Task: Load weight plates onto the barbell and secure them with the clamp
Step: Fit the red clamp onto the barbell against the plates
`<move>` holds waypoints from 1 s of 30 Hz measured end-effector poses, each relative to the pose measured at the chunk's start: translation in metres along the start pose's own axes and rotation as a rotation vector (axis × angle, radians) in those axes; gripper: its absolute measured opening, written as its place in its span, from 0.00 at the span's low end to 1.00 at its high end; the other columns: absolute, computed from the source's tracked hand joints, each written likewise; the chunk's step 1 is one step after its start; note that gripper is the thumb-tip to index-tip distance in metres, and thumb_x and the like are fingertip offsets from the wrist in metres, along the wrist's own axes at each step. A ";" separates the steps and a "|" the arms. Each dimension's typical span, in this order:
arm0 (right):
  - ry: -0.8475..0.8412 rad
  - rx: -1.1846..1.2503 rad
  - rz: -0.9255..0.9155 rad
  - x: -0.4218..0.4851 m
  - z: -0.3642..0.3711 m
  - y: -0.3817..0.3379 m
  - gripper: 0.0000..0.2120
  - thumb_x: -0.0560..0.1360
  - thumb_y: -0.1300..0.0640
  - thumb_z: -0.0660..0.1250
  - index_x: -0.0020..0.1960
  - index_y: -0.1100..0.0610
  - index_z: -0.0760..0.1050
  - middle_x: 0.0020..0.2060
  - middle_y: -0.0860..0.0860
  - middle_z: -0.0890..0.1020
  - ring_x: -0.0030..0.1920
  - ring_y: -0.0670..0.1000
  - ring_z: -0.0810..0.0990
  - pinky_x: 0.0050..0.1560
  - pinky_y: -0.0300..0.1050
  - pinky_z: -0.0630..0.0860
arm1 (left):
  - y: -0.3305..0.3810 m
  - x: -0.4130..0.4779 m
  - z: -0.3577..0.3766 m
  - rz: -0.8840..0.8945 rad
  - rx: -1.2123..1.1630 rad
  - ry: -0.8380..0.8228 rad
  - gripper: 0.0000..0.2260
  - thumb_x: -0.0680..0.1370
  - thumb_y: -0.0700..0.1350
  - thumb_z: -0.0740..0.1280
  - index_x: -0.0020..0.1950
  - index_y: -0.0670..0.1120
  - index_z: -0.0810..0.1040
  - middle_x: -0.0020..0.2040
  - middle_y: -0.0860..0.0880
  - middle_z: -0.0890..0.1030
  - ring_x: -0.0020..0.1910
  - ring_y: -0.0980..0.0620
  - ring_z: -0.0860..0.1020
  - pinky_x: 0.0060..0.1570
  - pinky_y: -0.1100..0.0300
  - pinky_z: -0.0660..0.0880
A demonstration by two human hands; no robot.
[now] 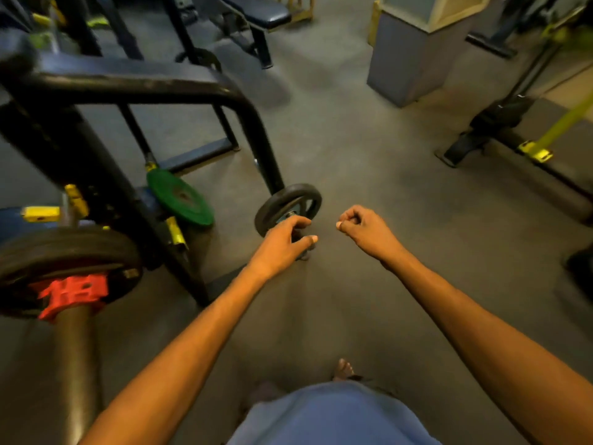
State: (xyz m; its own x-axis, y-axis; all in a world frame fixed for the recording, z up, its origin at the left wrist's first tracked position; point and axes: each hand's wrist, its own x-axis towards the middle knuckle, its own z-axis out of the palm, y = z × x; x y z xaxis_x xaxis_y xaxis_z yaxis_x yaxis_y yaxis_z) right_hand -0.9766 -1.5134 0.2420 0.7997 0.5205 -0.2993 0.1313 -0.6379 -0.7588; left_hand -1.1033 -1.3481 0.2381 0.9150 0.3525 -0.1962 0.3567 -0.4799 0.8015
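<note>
At the lower left the barbell sleeve (77, 354) points toward me. It carries a large black plate (64, 248) with a red clamp (72, 293) tight against it. A small black plate (288, 203) stands on edge on the floor by the rack's leg. My left hand (282, 244) is just in front of that plate, fingers curled around a small dark object (305, 250). I cannot tell whether this object is joined to the plate. My right hand (359, 228) hovers to the right of it in a fist, with nothing visible inside.
A black steel rack (154, 85) fills the left side, with a green plate (179, 197) on its lower part and yellow fittings. A bench stands at the back, a grey pillar (407, 59) at the back right, and another machine's base (500, 146) at the right. My foot (343, 369) is below.
</note>
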 end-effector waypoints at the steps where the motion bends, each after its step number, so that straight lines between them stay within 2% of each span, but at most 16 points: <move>1: 0.011 -0.042 0.003 0.009 -0.019 0.008 0.09 0.78 0.51 0.70 0.51 0.56 0.79 0.43 0.54 0.83 0.45 0.54 0.81 0.49 0.54 0.79 | 0.011 0.015 0.008 -0.001 0.013 -0.024 0.19 0.79 0.49 0.72 0.69 0.46 0.76 0.64 0.48 0.81 0.63 0.51 0.79 0.61 0.57 0.78; 3: 0.018 -0.111 -0.002 0.029 -0.051 0.020 0.09 0.78 0.51 0.70 0.53 0.56 0.78 0.46 0.53 0.84 0.49 0.55 0.82 0.51 0.52 0.78 | 0.025 0.045 0.021 0.004 0.063 -0.092 0.21 0.79 0.51 0.72 0.70 0.47 0.76 0.67 0.49 0.79 0.67 0.51 0.77 0.60 0.58 0.78; 5: 0.023 -0.178 -0.010 0.055 -0.079 0.033 0.12 0.79 0.50 0.69 0.58 0.56 0.78 0.53 0.53 0.84 0.54 0.56 0.82 0.54 0.53 0.79 | 0.038 0.080 0.028 0.015 0.135 -0.141 0.23 0.79 0.53 0.71 0.71 0.48 0.75 0.70 0.49 0.78 0.70 0.51 0.75 0.66 0.53 0.75; 8: 0.010 -0.295 -0.042 0.094 -0.108 0.051 0.21 0.80 0.47 0.68 0.68 0.57 0.76 0.65 0.54 0.81 0.62 0.57 0.80 0.60 0.54 0.78 | 0.053 0.133 0.031 0.056 0.277 -0.147 0.24 0.78 0.54 0.71 0.73 0.48 0.74 0.68 0.48 0.78 0.66 0.49 0.77 0.67 0.54 0.73; 11: -0.037 -0.424 -0.075 0.146 -0.134 0.067 0.27 0.80 0.42 0.66 0.74 0.54 0.71 0.71 0.54 0.77 0.68 0.56 0.77 0.66 0.57 0.76 | 0.062 0.199 0.039 0.077 0.361 -0.200 0.27 0.79 0.55 0.70 0.76 0.49 0.70 0.70 0.46 0.76 0.64 0.47 0.78 0.65 0.52 0.74; 17: -0.070 -0.603 -0.097 0.290 -0.187 0.074 0.32 0.79 0.36 0.64 0.78 0.51 0.66 0.74 0.53 0.74 0.72 0.56 0.73 0.69 0.57 0.73 | 0.068 0.363 0.057 0.126 0.450 -0.252 0.29 0.79 0.58 0.68 0.78 0.50 0.66 0.76 0.46 0.71 0.74 0.46 0.70 0.72 0.51 0.67; 22: -0.140 -0.673 -0.132 0.407 -0.238 0.043 0.33 0.80 0.36 0.63 0.78 0.52 0.64 0.75 0.54 0.72 0.73 0.58 0.72 0.69 0.57 0.72 | 0.095 0.490 0.031 0.118 0.476 -0.266 0.30 0.79 0.59 0.68 0.78 0.49 0.67 0.76 0.46 0.71 0.74 0.46 0.70 0.73 0.49 0.68; 30: -0.163 -0.668 -0.253 0.593 -0.295 -0.028 0.33 0.80 0.36 0.63 0.78 0.54 0.64 0.75 0.55 0.72 0.73 0.59 0.73 0.70 0.56 0.71 | 0.124 0.654 -0.048 0.082 0.447 -0.167 0.29 0.79 0.60 0.68 0.77 0.49 0.68 0.76 0.47 0.71 0.74 0.48 0.70 0.72 0.54 0.66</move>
State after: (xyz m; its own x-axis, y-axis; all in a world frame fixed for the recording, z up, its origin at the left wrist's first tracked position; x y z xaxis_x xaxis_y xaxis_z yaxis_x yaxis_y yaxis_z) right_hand -0.3329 -1.3541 0.2559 0.6073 0.7423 -0.2832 0.6713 -0.6701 -0.3167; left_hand -0.4701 -1.1388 0.2364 0.9482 0.1824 -0.2602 0.2945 -0.8119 0.5041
